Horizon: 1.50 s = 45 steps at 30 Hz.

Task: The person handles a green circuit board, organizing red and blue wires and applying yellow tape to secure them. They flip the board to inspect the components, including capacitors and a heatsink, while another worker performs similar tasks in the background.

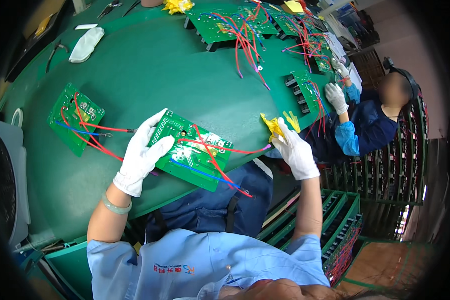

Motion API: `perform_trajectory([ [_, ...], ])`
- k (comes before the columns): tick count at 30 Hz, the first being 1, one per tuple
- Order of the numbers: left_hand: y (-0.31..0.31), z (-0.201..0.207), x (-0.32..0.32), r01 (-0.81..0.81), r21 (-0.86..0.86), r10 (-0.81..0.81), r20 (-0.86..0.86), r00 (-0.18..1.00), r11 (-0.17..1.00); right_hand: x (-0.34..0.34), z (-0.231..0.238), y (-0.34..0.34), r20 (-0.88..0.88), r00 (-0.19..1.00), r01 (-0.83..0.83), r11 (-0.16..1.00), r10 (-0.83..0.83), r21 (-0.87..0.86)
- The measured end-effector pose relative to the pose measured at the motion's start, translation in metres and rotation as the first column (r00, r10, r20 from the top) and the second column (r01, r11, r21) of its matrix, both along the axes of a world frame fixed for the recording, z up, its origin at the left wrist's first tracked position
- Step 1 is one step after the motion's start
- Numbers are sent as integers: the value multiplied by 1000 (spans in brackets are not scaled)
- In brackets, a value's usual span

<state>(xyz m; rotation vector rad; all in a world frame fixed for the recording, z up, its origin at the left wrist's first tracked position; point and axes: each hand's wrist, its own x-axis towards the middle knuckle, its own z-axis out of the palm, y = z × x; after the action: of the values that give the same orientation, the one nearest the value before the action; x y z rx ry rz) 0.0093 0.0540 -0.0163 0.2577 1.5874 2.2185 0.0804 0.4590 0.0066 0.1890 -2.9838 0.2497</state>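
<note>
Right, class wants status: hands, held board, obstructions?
White-gloved left hand grips green rectangular circuit board. White-gloved right hand beside crumpled yellow material, contact unclear. Thin red and blue wires cross board.

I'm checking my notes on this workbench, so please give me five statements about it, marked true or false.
1. The left hand holds a green circuit board. True.
2. The right hand is bare. False: it wears a white glove.
3. A second circuit board lies left of the held one. True.
4. The held board's wires are all black. False: red wires and a blue wire show.
5. A co-worker is at the picture's right. True.
</note>
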Motion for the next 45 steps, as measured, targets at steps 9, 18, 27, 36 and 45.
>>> perform_trajectory([
  [9,1,-2,-1,38,38,-38,0,999,999,-8,36,12,327,936,144,990,-131,-14],
  [18,-1,-3,-1,43,48,-44,20,999,998,-8,63,-8,-425,903,64,998,-63,-12],
  [27,3,-2,-2,35,-17,-35,-53,998,999,1,-25,115,-40,772,422,560,-634,-713],
  [36,2,-2,-1,1,-89,-8,-78,997,996,44,-54,68,23,770,593,701,-638,-397],
  [45,3,2,0,-13,-131,4,-66,998,991,38,-54,51,61,757,614,678,-650,-404],
])
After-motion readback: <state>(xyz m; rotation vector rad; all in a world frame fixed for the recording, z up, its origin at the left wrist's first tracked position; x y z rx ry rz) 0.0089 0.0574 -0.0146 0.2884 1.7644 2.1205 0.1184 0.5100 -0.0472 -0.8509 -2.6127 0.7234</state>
